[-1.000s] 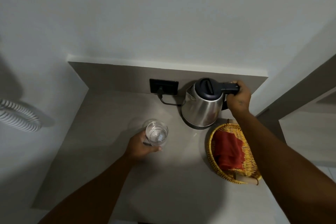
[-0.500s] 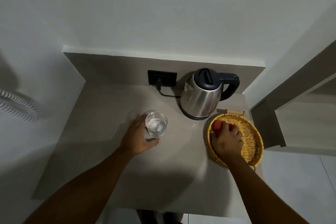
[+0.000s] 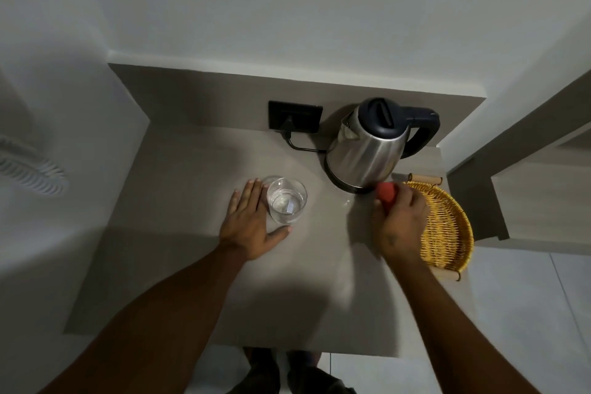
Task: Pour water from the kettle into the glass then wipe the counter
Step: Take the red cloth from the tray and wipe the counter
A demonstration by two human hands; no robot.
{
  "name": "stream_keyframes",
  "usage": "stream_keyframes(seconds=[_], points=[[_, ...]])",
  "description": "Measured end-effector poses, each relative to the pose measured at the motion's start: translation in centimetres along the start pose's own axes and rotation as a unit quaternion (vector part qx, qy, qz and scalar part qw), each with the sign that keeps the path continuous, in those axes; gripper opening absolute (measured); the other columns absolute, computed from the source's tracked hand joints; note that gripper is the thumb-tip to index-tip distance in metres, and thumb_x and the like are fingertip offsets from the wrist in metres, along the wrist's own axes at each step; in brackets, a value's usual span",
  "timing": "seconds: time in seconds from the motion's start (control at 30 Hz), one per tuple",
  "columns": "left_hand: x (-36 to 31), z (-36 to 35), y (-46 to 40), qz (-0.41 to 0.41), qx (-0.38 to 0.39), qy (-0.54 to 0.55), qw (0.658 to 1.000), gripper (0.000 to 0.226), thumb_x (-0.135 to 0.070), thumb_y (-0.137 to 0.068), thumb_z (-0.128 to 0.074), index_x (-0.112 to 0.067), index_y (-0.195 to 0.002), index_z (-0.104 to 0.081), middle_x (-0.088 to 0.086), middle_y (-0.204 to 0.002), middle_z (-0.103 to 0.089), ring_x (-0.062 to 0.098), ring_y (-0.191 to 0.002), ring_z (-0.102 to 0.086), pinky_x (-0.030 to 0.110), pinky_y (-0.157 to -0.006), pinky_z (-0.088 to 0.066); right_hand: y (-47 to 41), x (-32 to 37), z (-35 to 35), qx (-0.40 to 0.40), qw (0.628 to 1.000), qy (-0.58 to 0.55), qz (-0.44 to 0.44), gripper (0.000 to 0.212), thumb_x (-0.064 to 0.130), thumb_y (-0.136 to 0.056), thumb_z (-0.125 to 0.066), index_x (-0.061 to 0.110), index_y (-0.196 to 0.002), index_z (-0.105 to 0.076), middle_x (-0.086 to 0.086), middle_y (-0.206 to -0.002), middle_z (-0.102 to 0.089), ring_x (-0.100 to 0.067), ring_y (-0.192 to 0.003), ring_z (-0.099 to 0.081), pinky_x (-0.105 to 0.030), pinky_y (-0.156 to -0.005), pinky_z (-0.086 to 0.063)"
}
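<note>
Right hand fingers pinch the red cloth, bunched just ahead of the fingertips, beside the kettle. Soft, light: press flat on worktop. Left hand fingers spread, touching the filled glass; fragile, slippery.

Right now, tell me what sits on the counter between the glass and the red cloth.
Head view: bare counter, apart from a faint wet glint near the kettle base. The glass is left, the red cloth in the right hand.
</note>
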State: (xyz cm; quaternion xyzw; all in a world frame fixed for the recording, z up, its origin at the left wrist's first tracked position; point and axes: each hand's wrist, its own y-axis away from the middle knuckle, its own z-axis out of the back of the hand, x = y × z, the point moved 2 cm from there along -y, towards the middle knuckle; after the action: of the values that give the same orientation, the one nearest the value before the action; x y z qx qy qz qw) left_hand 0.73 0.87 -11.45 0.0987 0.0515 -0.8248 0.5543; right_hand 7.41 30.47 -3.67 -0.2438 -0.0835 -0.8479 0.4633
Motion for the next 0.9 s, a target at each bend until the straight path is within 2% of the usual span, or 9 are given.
stream_keyframes(seconds=[0.1,0.17,0.3,0.4,0.5,0.57,0.7,0.8,0.9], points=[[-0.1,0.3,-0.3,0.007,0.018,0.025,1.000,0.123,-0.092,-0.070,-0.041,-0.012,-0.157,-0.010,0.011,-0.167,-0.018,0.024,-0.155,-0.005,0.048,-0.125,-0.006,2.5,3.9,-2.0,0.027,0.996,-0.039,0.077,0.042,0.036,-0.090,-0.055,0.023,-0.129,-0.044,-0.012,-0.134,-0.044,-0.029,-0.119,-0.043,-0.048,-0.100,-0.042],[-0.3,1.0,-0.7,0.034,0.033,0.121,0.991,0.132,-0.088,-0.056,-0.061,-0.021,-0.157,-0.009,0.004,-0.167,-0.017,0.021,-0.155,-0.001,0.049,-0.124,0.001,3.5,5.8,-4.1,0.076,0.991,0.009,0.113,0.047,0.039,-0.091,-0.055,0.023,-0.133,-0.042,-0.012,-0.139,-0.041,-0.031,-0.121,-0.040,-0.048,-0.101,-0.040],[-1.6,2.6,-1.0,0.085,-0.035,0.294,0.951,0.106,-0.067,-0.046,-0.082,-0.042,-0.139,-0.037,-0.014,-0.149,-0.040,0.015,-0.152,-0.008,0.056,-0.120,0.004,4.3,6.3,-7.2,0.141,0.978,0.058,0.144,0.051,0.047,-0.090,-0.050,0.024,-0.135,-0.040,-0.013,-0.140,-0.041,-0.034,-0.124,-0.038,-0.053,-0.101,-0.036],[-2.7,3.3,-1.5,0.105,-0.055,0.298,0.947,0.088,-0.058,-0.048,-0.083,-0.036,-0.127,-0.053,-0.010,-0.141,-0.051,0.015,-0.150,-0.017,0.061,-0.120,0.001,4.3,5.7,-7.5,0.140,0.978,0.021,0.156,0.052,0.048,-0.093,-0.047,0.024,-0.139,-0.039,-0.013,-0.139,-0.042,-0.032,-0.125,-0.038,-0.052,-0.102,-0.037],[-2.2,4.5,-1.7,0.115,-0.065,0.304,0.944,0.087,-0.051,-0.047,-0.090,-0.031,-0.125,-0.056,-0.007,-0.139,-0.048,0.017,-0.146,-0.027,0.051,-0.120,-0.002,6.7,4.4,-7.3,0.154,0.967,-0.004,0.201,0.052,0.050,-0.096,-0.043,0.027,-0.143,-0.037,-0.011,-0.144,-0.035,-0.029,-0.126,-0.037,-0.048,-0.103,-0.038],[-1.1,6.4,-1.5,0.108,-0.113,0.317,0.935,0.087,-0.052,-0.042,-0.087,-0.034,-0.121,-0.056,-0.011,-0.131,-0.047,0.021,-0.136,-0.039,0.045,-0.115,-0.009,10.2,4.4,-7.8,0.185,0.956,0.013,0.227,0.053,0.055,-0.096,-0.037,0.034,-0.145,-0.035,-0.010,-0.154,-0.028,-0.031,-0.137,-0.028,-0.047,-0.111,-0.024],[1.5,10.4,-1.8,0.097,-0.140,0.248,0.954,0.085,-0.060,-0.043,-0.086,-0.040,-0.114,-0.044,0.007,-0.127,-0.061,0.033,-0.122,-0.055,0.067,-0.108,-0.031,11.3,10.8,-12.2,0.194,0.916,-0.004,0.352,0.052,0.042,-0.093,-0.052,0.026,-0.142,-0.044,-0.017,-0.151,-0.036,-0.037,-0.141,-0.025,-0.051,-0.116,-0.016],[3.2,12.3,-1.2,0.096,-0.149,0.238,0.955,0.090,-0.069,-0.042,-0.078,-0.044,-0.120,-0.040,0.014,-0.135,-0.059,0.036,-0.128,-0.053,0.069,-0.108,-0.033,5.5,15.1,-14.2,0.193,0.937,0.027,0.291,0.056,0.038,-0.095,-0.048,0.013,-0.144,-0.041,-0.017,-0.151,-0.036,-0.035,-0.142,-0.021,-0.047,-0.117,-0.015],[3.5,13.2,-0.2,0.106,-0.156,0.239,0.952,0.095,-0.068,-0.039,-0.072,-0.054,-0.119,-0.023,0.017,-0.140,-0.054,0.037,-0.133,-0.046,0.072,-0.111,-0.026,1.4,12.0,-12.7,0.144,0.964,0.042,0.220,0.052,0.038,-0.096,-0.047,0.020,-0.144,-0.042,-0.014,-0.148,-0.039,-0.033,-0.138,-0.028,-0.049,-0.115,-0.022]])
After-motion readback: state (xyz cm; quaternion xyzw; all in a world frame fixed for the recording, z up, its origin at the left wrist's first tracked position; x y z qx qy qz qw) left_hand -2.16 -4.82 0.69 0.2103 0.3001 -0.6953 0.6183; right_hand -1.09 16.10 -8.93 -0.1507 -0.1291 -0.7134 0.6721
